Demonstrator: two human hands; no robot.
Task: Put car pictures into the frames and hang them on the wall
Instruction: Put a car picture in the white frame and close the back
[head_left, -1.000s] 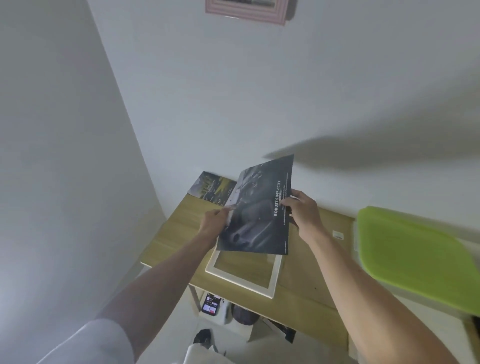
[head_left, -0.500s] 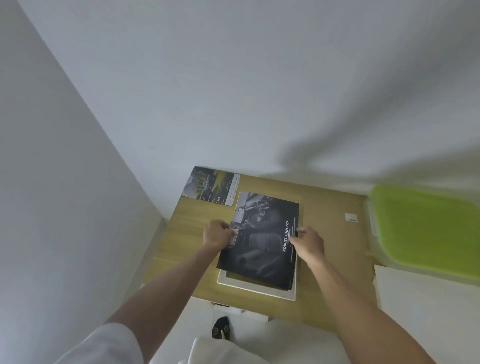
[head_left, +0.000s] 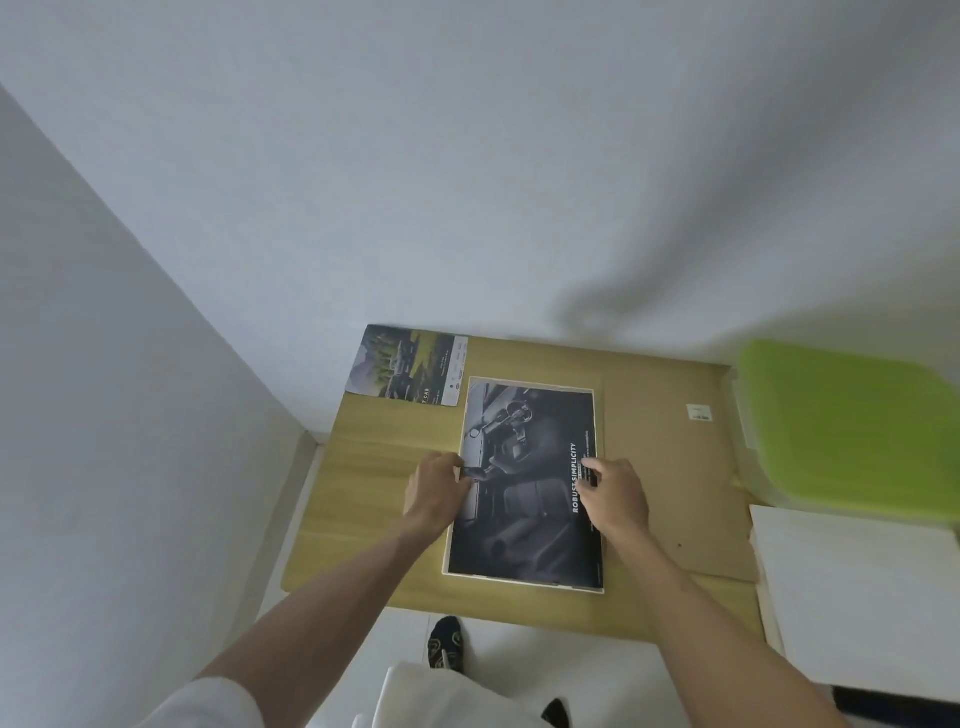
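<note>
A dark car picture (head_left: 524, 499) with white lettering lies flat on a white frame (head_left: 519, 581), whose edge shows only as a thin border around it. Both rest on a wooden table (head_left: 363, 499). My left hand (head_left: 436, 491) pinches the picture's left edge with curled fingers. My right hand (head_left: 615, 501) pinches its right edge near the lettering. A second car picture (head_left: 408, 371), green and grey, lies at the table's far left corner against the wall.
A brown board (head_left: 670, 493) lies on the table right of the frame, with a small white label (head_left: 698, 413) on it. A green-lidded box (head_left: 852, 431) and a white surface (head_left: 852, 597) stand at the right. Walls close the left and far sides.
The picture, held tilted above the frame a second ago, has come down flat onto the frame. Both hands stayed on its side edges. The view has tipped downward.
</note>
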